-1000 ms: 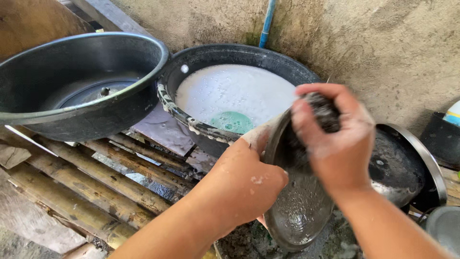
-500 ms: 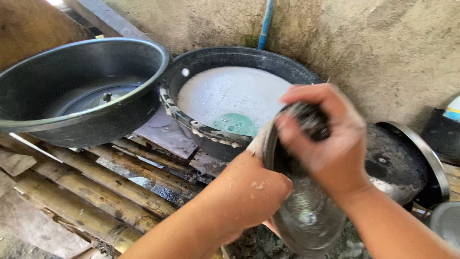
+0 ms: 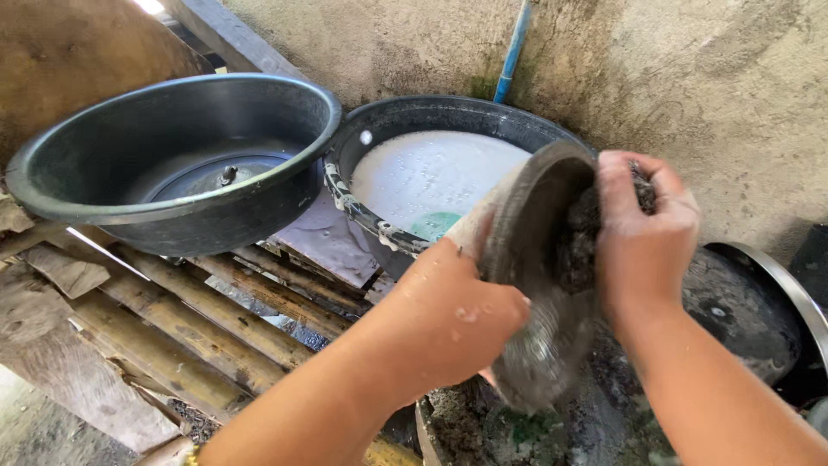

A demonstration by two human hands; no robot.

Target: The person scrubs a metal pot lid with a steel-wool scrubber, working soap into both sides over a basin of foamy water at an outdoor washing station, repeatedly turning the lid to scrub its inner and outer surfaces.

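Far left of the hands sits a black basin (image 3: 172, 164); just behind them, a tub of milky water (image 3: 431, 177) – a bamboo rack (image 3: 198, 319) below. The left hand (image 3: 448, 315) is clamped on a sooty pan (image 3: 535, 276); the right hand (image 3: 642, 229) presses a dark scrubber (image 3: 576, 246) – fingers curled – inside it.

Round metal lid (image 3: 535, 285): grey, soot-smeared, wet; held on edge, tilted; dark scrubbing wad (image 3: 580, 242) pressed against its inner face.
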